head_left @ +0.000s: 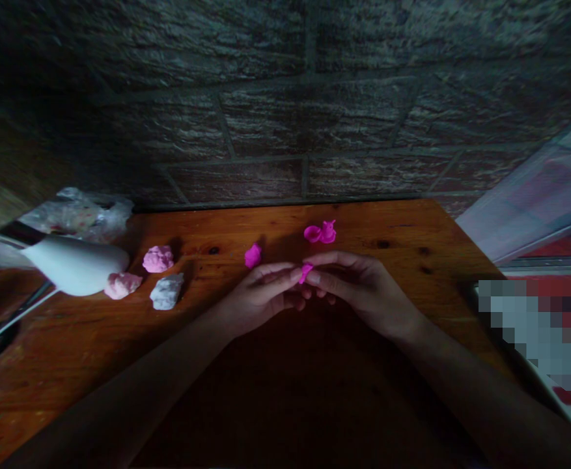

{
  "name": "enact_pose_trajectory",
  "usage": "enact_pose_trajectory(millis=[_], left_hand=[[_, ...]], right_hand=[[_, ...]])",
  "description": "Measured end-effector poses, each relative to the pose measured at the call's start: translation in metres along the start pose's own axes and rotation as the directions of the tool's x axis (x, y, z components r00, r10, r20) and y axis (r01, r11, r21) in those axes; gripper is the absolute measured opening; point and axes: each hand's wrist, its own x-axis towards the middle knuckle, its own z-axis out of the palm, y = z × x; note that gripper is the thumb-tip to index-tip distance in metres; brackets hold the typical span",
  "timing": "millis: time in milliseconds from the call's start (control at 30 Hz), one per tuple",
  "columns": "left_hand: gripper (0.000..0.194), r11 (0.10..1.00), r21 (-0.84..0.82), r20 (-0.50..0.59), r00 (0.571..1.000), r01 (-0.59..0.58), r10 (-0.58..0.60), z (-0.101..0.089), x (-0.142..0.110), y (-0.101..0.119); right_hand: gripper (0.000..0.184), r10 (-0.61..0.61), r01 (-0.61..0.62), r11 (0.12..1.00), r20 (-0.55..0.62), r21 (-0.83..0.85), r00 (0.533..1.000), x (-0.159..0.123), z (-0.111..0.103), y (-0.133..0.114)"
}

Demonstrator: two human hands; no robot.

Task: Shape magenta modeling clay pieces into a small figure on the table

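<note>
Between the fingertips of both hands is a small piece of bright pink modelling clay (305, 273). My left hand (269, 292) pinches it from the left, and my right hand (361, 283) pinches it from the right, thumb and forefinger closed on it. Just beyond my left hand lies a magenta clay lump (252, 256) on the wooden table. Farther back, past my right hand, rest a small cup-like magenta clay shape (312, 234) and a knobbly magenta clay piece (328, 231), which seem to touch.
On the left are a pink clay lump (158, 259), a paler pink lump (124, 285) and a greyish-white lump (167, 291). A white rounded object (80, 264) with cables stands beside them, crumpled clear plastic (87, 215) behind. A brick-patterned wall (260, 176) borders the wooden table (207, 404).
</note>
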Motion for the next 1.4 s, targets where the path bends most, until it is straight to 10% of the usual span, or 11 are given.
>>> enact_pose_trajectory(millis=[567,1400], left_hand=[[0.021,0.999,0.033,-0.048,0.998,-0.028,0.03,0.0011,0.0001,-0.0016],[0.021,0.998,0.044,-0.148,0.988,-0.046,0.052,0.0009,-0.0004,-0.0028]], right_hand=[[0.025,0.03,-0.028,0.999,-0.042,0.029,0.999,0.0006,0.0041,-0.0001],[0.024,-0.253,0.239,0.965,-0.153,-0.109,0.955,-0.0023,0.0101,0.0067]])
